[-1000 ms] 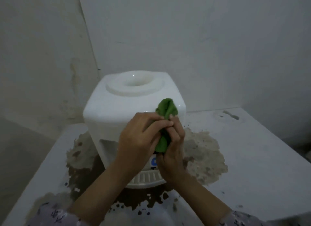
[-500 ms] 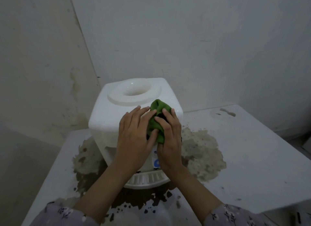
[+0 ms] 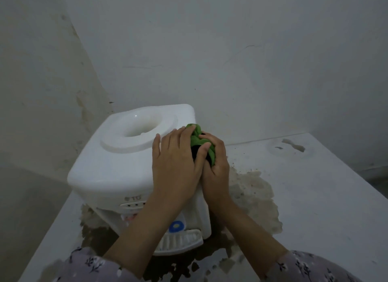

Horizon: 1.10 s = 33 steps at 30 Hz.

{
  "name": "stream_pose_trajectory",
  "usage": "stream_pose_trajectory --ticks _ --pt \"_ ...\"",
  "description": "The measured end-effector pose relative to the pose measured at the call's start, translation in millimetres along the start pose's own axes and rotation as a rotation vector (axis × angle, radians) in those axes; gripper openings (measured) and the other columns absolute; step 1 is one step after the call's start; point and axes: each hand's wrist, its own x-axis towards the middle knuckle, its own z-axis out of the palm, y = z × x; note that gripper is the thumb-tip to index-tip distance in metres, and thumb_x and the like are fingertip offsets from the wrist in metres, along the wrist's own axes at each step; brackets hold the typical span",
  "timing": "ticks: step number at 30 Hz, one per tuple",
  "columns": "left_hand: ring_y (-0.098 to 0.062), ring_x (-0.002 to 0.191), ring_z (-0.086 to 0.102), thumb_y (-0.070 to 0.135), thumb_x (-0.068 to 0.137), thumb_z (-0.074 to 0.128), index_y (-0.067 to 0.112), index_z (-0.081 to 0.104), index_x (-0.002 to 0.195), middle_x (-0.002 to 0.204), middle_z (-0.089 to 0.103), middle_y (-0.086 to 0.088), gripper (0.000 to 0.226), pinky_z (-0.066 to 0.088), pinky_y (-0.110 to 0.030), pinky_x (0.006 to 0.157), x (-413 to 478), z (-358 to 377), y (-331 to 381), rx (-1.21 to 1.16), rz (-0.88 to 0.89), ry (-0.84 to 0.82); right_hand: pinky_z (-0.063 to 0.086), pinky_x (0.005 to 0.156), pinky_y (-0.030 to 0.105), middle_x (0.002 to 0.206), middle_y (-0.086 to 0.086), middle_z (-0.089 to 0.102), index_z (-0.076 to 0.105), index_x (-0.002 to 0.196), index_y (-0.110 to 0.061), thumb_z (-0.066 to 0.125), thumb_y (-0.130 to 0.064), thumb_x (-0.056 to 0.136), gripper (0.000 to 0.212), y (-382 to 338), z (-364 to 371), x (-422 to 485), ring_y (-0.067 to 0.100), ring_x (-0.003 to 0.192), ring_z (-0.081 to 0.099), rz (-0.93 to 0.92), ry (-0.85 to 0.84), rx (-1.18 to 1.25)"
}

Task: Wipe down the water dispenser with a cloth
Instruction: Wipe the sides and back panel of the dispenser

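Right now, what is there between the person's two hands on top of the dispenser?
A bunched green cloth, seen in the head view: the right hand grips it and the left hand touches it, at a top corner of the water dispenser.

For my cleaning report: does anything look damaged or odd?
Yes. The coating of the table looks peeled around the water dispenser, leaving brown and beige patches. A smaller chipped spot lies far right.
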Motion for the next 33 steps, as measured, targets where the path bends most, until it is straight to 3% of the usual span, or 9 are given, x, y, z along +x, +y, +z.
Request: stream_pose_trajectory --ticks 3,5,9,12,16,19,23,30,33 --pt "-0.020 0.120 0.047 0.058 0.090 0.019 0.023 0.048 0.129 0.126 0.056 0.001 0.060 0.016 -0.040 0.113 9 8 6 0.025 -0.078 0.019 0.041 0.094 0.017 0.116 -0.007 0.053 0.048 0.112 -0.036 0.038 -0.029 0.095 0.021 6 -2 18 0.004 0.109 0.051 0.021 -0.079 0.051" --pt "-0.020 0.122 0.045 0.061 0.088 0.017 0.023 0.045 0.132 0.130 0.054 0.001 0.064 0.015 -0.040 0.114 12 11 6 0.053 -0.113 0.020 0.040 0.098 0.022 0.120 -0.012 0.051 0.052 0.108 -0.038 0.039 -0.036 0.094 0.019 10 -1 25 0.006 0.114 0.050 0.042 -0.113 0.077" --pt "-0.017 0.133 0.035 0.071 0.084 -0.001 0.022 0.036 0.140 0.140 0.046 0.001 0.083 0.006 -0.038 0.116 13 11 7 0.114 -0.141 -0.004 0.037 0.106 0.029 0.135 -0.014 0.043 0.051 0.119 -0.030 0.031 -0.059 0.093 0.044 17 3 18 0.009 0.126 0.042 0.099 -0.154 0.155" --pt "-0.016 0.142 0.019 0.072 0.083 -0.008 0.022 0.033 0.142 0.147 0.038 0.001 0.088 0.000 -0.040 0.116 16 10 8 0.194 -0.129 -0.041 0.034 0.109 0.037 0.143 -0.013 0.035 0.045 0.125 -0.030 0.032 -0.055 0.094 0.042 23 4 12 0.011 0.133 0.034 0.101 -0.178 0.196" --pt "-0.019 0.143 0.014 0.073 0.080 -0.013 0.024 0.027 0.146 0.149 0.034 0.001 0.091 0.004 -0.044 0.115 24 10 6 0.289 -0.171 -0.098 0.036 0.106 0.043 0.144 -0.008 0.036 0.048 0.123 -0.029 0.040 -0.060 0.090 0.047 28 9 29 0.014 0.133 0.034 0.168 -0.167 0.278" --pt "-0.022 0.143 0.018 0.073 0.082 -0.011 0.023 0.026 0.146 0.150 0.032 0.000 0.089 0.010 -0.044 0.114 23 13 8 0.371 -0.185 -0.135 0.036 0.107 0.040 0.142 -0.010 0.037 0.045 0.121 -0.033 0.045 -0.044 0.085 0.037 39 17 53 0.011 0.132 0.034 0.251 -0.154 0.374" --pt "-0.020 0.143 0.016 0.074 0.081 -0.011 0.030 0.027 0.145 0.152 0.028 0.002 0.086 0.009 -0.039 0.113 23 12 10 0.382 -0.209 -0.158 0.032 0.109 0.040 0.137 0.000 0.043 0.046 0.127 -0.013 0.041 -0.021 0.081 0.047 60 31 92 0.012 0.128 0.038 0.380 -0.088 0.352" --pt "-0.022 0.136 0.025 0.074 0.076 -0.017 0.032 0.038 0.139 0.149 0.034 0.002 0.094 0.019 -0.040 0.107 40 13 12 0.453 -0.179 -0.191 0.039 0.103 0.038 0.126 0.005 0.047 0.045 0.127 -0.014 0.042 -0.013 0.093 0.035 78 25 117 0.015 0.115 0.048 0.510 -0.156 0.277" --pt "-0.026 0.124 0.035 0.072 0.079 -0.006 0.031 0.046 0.134 0.140 0.044 0.000 0.086 0.025 -0.039 0.096 58 9 5 0.500 -0.148 -0.193 0.043 0.097 0.033 0.118 0.001 0.045 0.048 0.118 -0.021 0.044 -0.015 0.091 0.028 64 11 87 0.011 0.107 0.050 0.521 -0.156 0.313"
